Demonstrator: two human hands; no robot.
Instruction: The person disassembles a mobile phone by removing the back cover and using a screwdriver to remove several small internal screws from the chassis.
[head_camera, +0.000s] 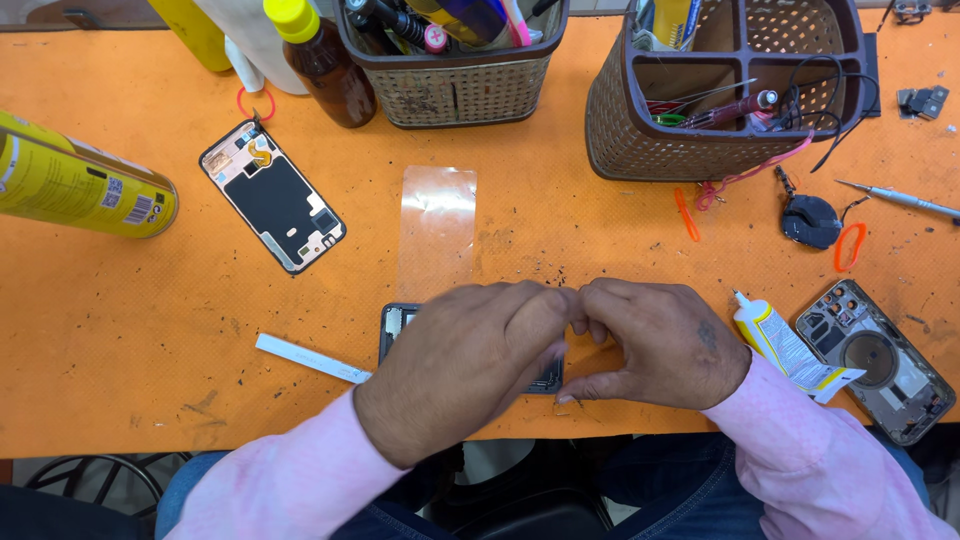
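Two hands, left (460, 365) and right (655, 345), meet over one dark phone frame (397, 325). Two more opened phone parts lie on the orange counter (120, 300): a screen panel (272, 196) and a back housing (878, 360). Two woven baskets (455, 85) (690, 140), one glue tube (785, 350), one clear film sheet (438, 230), one white strip (312, 358), one brown bottle (322, 60) (yellow-capped), one yellow can (80, 180).

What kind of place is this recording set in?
Most likely a phone repair bench. An opened phone and a bare rear housing lie on the orange mat, a glue tube lies nearby, and both hands, left hand and right hand, work over another phone.
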